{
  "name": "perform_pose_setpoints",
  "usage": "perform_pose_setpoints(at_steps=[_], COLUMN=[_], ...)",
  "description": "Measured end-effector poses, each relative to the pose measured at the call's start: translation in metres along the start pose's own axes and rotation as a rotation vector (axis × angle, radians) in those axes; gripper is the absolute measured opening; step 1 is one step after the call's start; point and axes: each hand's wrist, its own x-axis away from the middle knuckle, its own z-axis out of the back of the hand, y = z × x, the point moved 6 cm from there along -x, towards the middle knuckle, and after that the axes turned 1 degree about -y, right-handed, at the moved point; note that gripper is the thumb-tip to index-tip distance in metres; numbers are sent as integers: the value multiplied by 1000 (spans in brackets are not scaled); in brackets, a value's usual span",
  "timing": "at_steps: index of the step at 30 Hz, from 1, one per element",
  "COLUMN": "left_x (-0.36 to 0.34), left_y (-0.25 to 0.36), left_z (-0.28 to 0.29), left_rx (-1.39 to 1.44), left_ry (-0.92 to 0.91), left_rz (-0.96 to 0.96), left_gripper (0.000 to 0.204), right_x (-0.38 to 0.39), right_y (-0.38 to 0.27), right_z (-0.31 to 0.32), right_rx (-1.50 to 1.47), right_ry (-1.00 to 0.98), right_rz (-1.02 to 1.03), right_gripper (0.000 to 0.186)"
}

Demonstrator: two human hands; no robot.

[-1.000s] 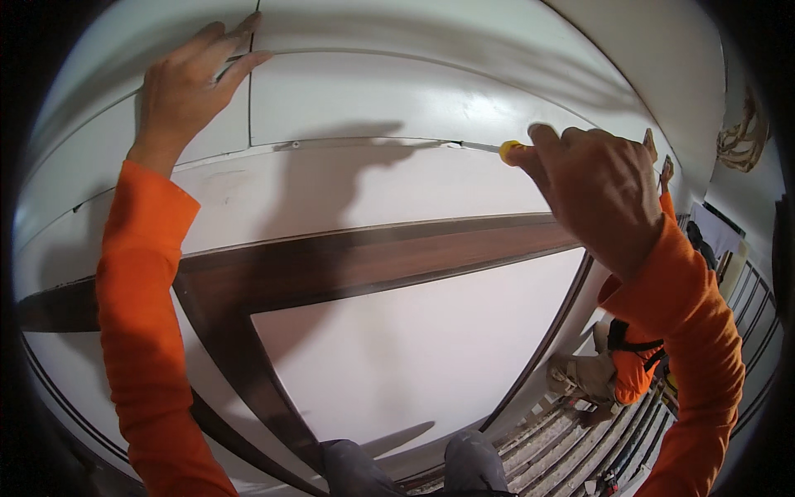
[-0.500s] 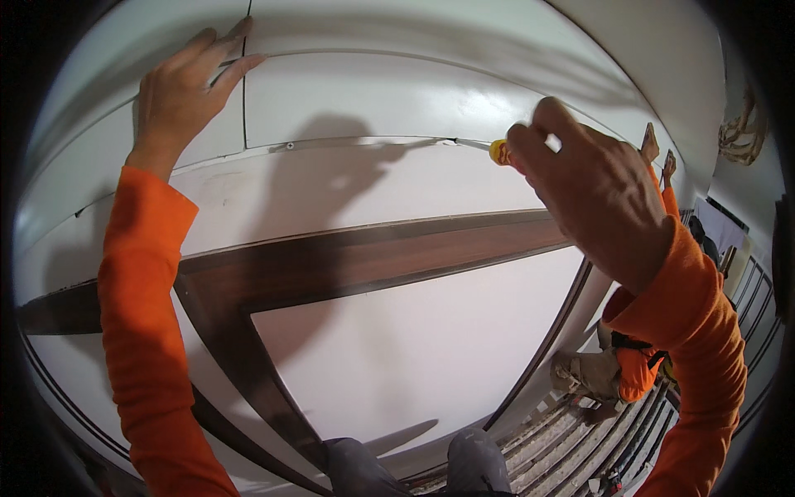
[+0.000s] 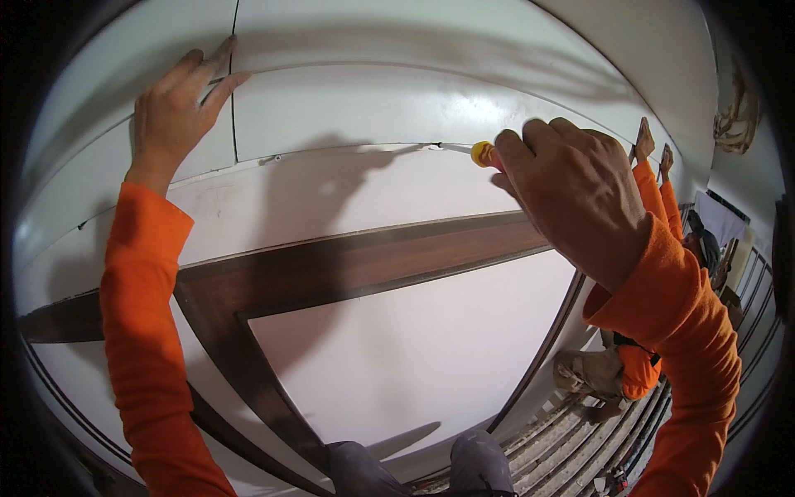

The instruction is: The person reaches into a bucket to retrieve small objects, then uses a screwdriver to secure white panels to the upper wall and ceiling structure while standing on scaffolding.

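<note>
My right hand (image 3: pixel 571 186) is wrapped round the yellow-and-red handle of a screwdriver (image 3: pixel 483 154). Its thin shaft points left, and the tip meets a small dark fitting (image 3: pixel 434 147), perhaps a screw, at the lower edge of a white panel (image 3: pixel 348 108). With fingers stretched out, my left hand (image 3: pixel 175 116) lies against the panels beside the dark vertical seam, holding nothing. Another small screw (image 3: pixel 277 157) sits along the same lower edge. My fingers hide most of the screwdriver's handle.
Below the panels runs a dark brown wooden frame (image 3: pixel 348 258) around a white surface. At the right, another person in an orange sleeve (image 3: pixel 650 189) reaches up to the wall. A slatted platform (image 3: pixel 530 447) lies low on the right, near my knees.
The view has shifted slightly. My right hand's fingers have rolled over the screwdriver's handle, and the tip stays at the panel's lower edge. My left hand keeps its place by the seam.
</note>
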Motion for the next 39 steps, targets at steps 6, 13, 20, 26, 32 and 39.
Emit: perform_pose_setpoints(at_steps=[6, 13, 20, 26, 32, 39], left_x=[7, 2, 3, 3, 155, 534], left_y=[-4, 8, 11, 14, 144, 457], left_z=[-7, 2, 0, 30, 78, 209], left_rx=[-17, -26, 43, 18, 931, 1870], left_ry=[59, 10, 3, -49, -191, -599], left_rz=[-103, -41, -4, 100, 881, 3193], left_gripper=[35, 37, 44, 46, 21, 9], right_x=[25, 209, 422, 475, 494, 447], right_y=[12, -29, -207, -246, -275, -260], right_z=[10, -5, -72, -65, -60, -97], right_rx=[-64, -1091, -1793, -1856, -2010, -1946], right_ry=[132, -91, -163, -261, -17, -21], right_rz=[-28, -1131, -1944, -2182, -2165, -2208], right_gripper=[7, 49, 51, 49, 29, 24])
